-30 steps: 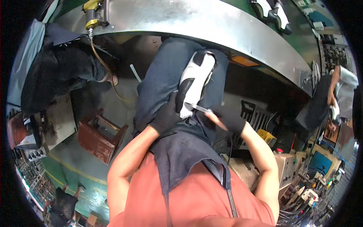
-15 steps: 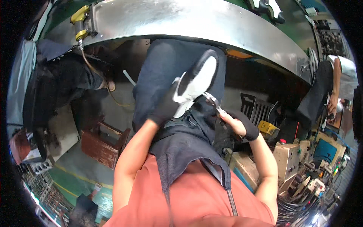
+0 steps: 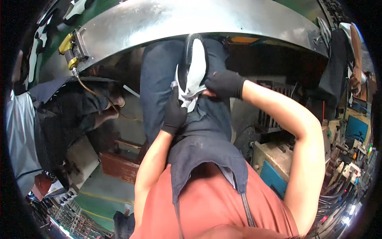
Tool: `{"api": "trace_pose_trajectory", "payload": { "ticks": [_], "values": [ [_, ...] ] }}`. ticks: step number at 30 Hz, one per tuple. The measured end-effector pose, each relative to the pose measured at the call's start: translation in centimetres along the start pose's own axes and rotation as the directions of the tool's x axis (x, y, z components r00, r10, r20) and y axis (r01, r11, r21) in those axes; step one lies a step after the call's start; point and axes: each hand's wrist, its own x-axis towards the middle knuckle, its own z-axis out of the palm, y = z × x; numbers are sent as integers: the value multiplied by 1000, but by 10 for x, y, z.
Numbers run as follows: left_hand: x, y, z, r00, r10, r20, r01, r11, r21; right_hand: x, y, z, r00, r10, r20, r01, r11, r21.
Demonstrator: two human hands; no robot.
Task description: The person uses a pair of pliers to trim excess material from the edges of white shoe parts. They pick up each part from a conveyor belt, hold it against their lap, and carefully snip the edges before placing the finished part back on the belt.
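A white shoe point(image 3: 197, 65) with black edging and sole rests on my lap, toe pointing away from me. My left hand point(image 3: 175, 111), in a black fingerless glove, is closed around its near end on the left side. My right hand point(image 3: 226, 84), gloved the same way, makes a fist against the shoe's right edge. The metal pliers seen in it before are almost wholly hidden by the fist now. Loose white material at the near end of the shoe bunches between both hands. A dark apron point(image 3: 199, 147) lies under the hands.
A long metal bench point(image 3: 179, 18) curves across the far side, with a yellow air tool point(image 3: 68, 49) and hose at its left end. Other people's legs point(image 3: 67, 115) and an arm point(image 3: 355, 51) are at the sides. A brown wooden stool point(image 3: 119, 165) and machinery point(image 3: 274, 161) flank me.
The shoe has turned more upright and shifted left and away. My right hand has moved up and left against its edge, wrist rolled over, elbow swung outward. The view has turned a little.
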Motion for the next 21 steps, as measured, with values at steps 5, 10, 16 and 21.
{"api": "trace_pose_trajectory", "payload": {
  "ticks": [5, 10, 16, 21],
  "values": [
    [-8, 25, -23, 997, -62, 40, 60, 997, 40, -12, -58, -11, 988, 146, 44, -143, 987, -80],
    [-1, 11, -14, 989, 146, 4, -145, 976, 161, -10, 15, 7, 936, -240, -259, 202, 966, -164],
    [41, -1, 9, 952, 299, -59, -282, 938, 201, -21, 10, -4, 982, -146, -121, 147, 989, -6],
    [34, -20, 9, 988, 145, -58, -129, 968, 216, -22, -16, -65, 935, -52, 351, -65, 947, 313]
  ]
}}
